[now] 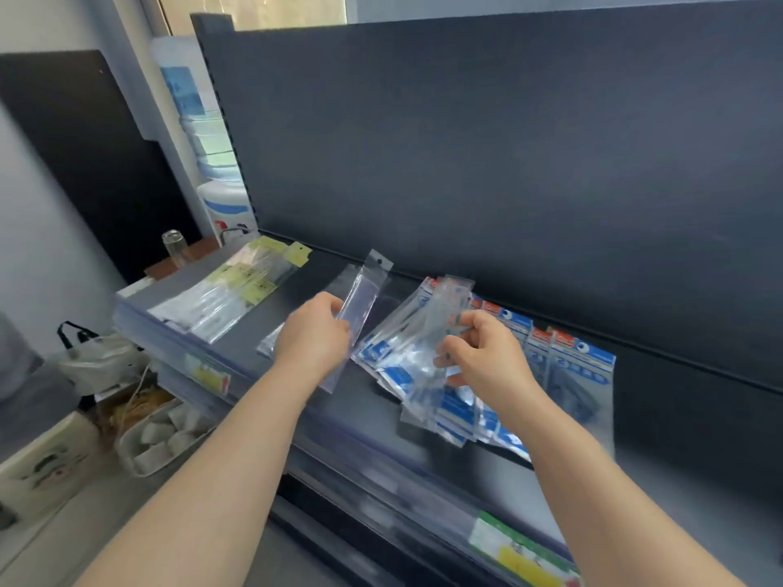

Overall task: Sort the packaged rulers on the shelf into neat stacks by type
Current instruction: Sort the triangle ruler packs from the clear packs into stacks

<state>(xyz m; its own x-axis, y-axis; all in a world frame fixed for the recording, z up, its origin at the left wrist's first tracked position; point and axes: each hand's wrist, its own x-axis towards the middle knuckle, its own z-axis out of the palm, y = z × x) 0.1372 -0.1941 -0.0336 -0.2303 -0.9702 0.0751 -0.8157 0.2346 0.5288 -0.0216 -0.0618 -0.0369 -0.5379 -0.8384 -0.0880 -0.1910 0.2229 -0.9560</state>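
Observation:
My left hand (pixel 315 332) grips a clear packaged ruler (pixel 360 298) with a hang hole, lifted above the dark shelf (pixel 271 315). My right hand (pixel 483 353) pinches another clear packaged ruler (pixel 440 328) over a loose pile of blue-labelled ruler packs (pixel 428 387). A row of blue-and-red-headed packs (pixel 580 366) lies to the right of that pile. At the shelf's left end sits a stack of yellow-labelled ruler packs (pixel 237 286).
The shelf's dark back panel (pixel 508 163) rises behind. Price tags (pixel 521 548) sit on the shelf's front edge. To the left below stand a tray of white items (pixel 161 438), a plastic bag (pixel 97 362) and a water dispenser (pixel 224 205).

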